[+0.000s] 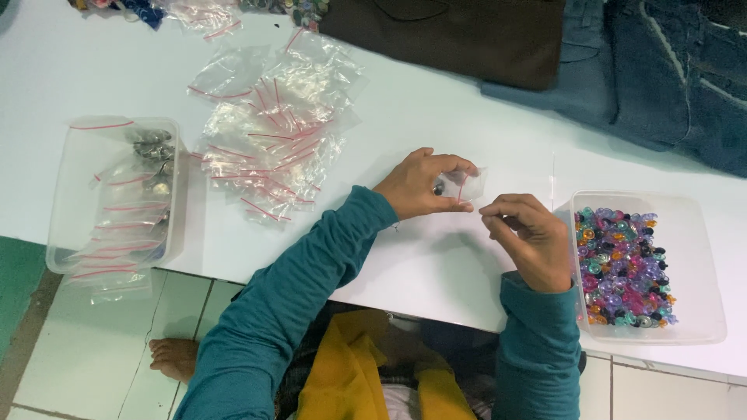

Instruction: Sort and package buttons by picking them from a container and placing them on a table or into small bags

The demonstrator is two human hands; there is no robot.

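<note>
Leftward, a tub (74, 233) of filled bags and a pile of empty bags (272, 132); centrally, the left hand (420, 187) pinches a small bag (463, 185) above the table (436, 117), the right hand (529, 237) curls closed beside it, apparently filling it; next, sealing needs both thumbs; rightward, a bead tub (700, 264).

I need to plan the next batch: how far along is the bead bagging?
Done: filled small clear zip bags lie in the clear plastic tub at left. In hand: the left hand holds one small clear bag, the right hand at its mouth. Left: many coloured beads and a pile of empty bags.
</note>
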